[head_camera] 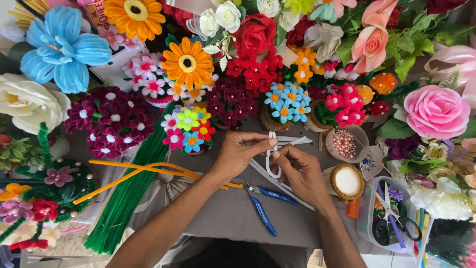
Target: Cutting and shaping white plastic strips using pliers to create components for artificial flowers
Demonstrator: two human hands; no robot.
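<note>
Both my hands meet over the middle of the table on a white pipe cleaner (pixel 271 166) bent into a narrow loop. My left hand (pixel 240 151) pinches its upper part between thumb and fingers. My right hand (pixel 297 171) grips the loop's side from the right. More white pipe cleaners (pixel 292 141) lie just behind and under my hands. Blue-handled pliers (pixel 263 203) lie on the grey cloth (pixel 223 213) near my right wrist.
A bundle of green pipe cleaners (pixel 126 198) and several orange ones (pixel 134 171) lie at left. Many handmade flowers crowd the back and sides. A dish of pink beads (pixel 344 144), a round wicker-rimmed pad (pixel 347 182) and a clear tub with scissors (pixel 391 218) sit at right.
</note>
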